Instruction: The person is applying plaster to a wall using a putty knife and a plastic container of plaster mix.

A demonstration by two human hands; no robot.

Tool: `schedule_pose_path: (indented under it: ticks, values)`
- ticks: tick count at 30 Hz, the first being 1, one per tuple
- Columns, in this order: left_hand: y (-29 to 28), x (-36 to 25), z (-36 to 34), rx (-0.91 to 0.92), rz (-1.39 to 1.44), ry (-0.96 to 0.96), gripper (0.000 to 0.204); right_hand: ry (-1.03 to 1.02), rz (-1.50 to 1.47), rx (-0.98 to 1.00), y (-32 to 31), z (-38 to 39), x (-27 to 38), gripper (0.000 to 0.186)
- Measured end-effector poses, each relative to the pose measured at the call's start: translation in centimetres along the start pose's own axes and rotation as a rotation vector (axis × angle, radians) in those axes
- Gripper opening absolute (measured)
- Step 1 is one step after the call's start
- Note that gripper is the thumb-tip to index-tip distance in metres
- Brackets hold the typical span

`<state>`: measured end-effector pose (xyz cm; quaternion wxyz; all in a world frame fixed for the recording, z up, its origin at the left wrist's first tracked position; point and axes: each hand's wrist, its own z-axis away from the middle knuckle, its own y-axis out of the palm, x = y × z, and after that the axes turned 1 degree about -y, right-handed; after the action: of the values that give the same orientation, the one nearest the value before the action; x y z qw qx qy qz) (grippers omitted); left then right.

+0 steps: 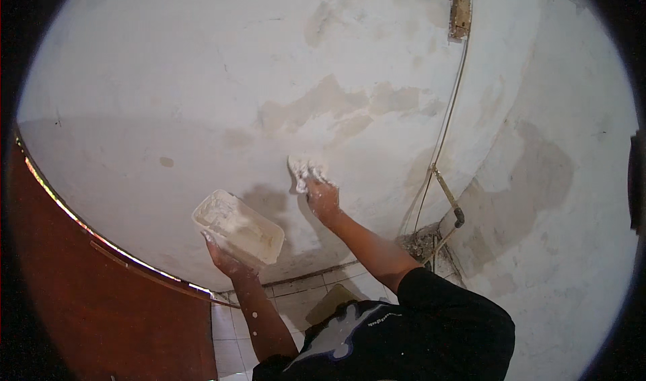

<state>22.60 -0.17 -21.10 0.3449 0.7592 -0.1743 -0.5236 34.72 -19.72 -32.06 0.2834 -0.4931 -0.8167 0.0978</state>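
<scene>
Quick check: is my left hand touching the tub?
Touching. The head view shows the left hand supporting the tub at its near-left side, with no gap between them.

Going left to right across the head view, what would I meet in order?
Reddish-brown panel → pale rectangular tub → right hand → dark pipe elbow → dark object at the right rim.

Small white lettering point(384, 319) on a black shirt point(457, 327), apparently one line, too small to read
</scene>
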Motion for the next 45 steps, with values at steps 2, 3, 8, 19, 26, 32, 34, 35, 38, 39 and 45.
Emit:
schedule_pose_path:
  ticks: [2,3,8,19,26,32,34,35,38,39,45]
  values:
    - [0.4,0.4,0.1,-0.013,0.005,-0.037,0.051,-0.020,0.005,0.109,-0.5,0.6,-0.3,0.038]
    - [0.7,0.6,0.2,0.065,0.003,-0.041,0.052,-0.032,-0.049,0.100,-1.0,0.7,-0.8,0.036]
    - [2.2,0.9,0.6,0.132,0.022,-0.073,0.058,0.239,-0.299,-0.087,-4.1,0.3,-6.8,0.026]
    - [-0.1,0.7,-0.4,0.091,-0.047,0.015,0.059,0.481,0.441,-0.525,-6.9,-8.9,-9.6,0.033]
    - [-0.8,0.6,-1.0,0.098,0.064,0.012,0.061,0.312,-0.192,-0.139,-3.0,-5.6,-1.0,0.035]
    - [0.3,-0.2,0.6,0.228,-0.013,0.030,0.057,-0.094,-0.045,-0.020,-3.0,-0.3,-1.3,0.028]
    - [0.7,-0.4,0.8,0.229,0.016,0.004,0.056,0.010,-0.188,-0.080,-4.5,0.1,-3.9,0.028]
    - [0.9,-0.4,0.7,0.255,0.088,-0.027,0.055,0.156,-0.483,-0.152,-5.5,0.0,-5.3,0.025]
    - [1.0,0.1,0.3,0.262,0.181,-0.031,0.055,0.478,-0.694,-0.435,-10.1,-0.4,-9.7,0.026]
    - [0.9,0.3,0.1,0.226,0.207,-0.016,0.055,0.448,-0.631,-0.517,-11.9,-1.2,-11.4,0.031]
    - [-0.7,1.4,-1.0,0.268,0.090,0.151,0.055,0.420,0.068,-0.594,-11.6,-6.2,-15.1,0.027]
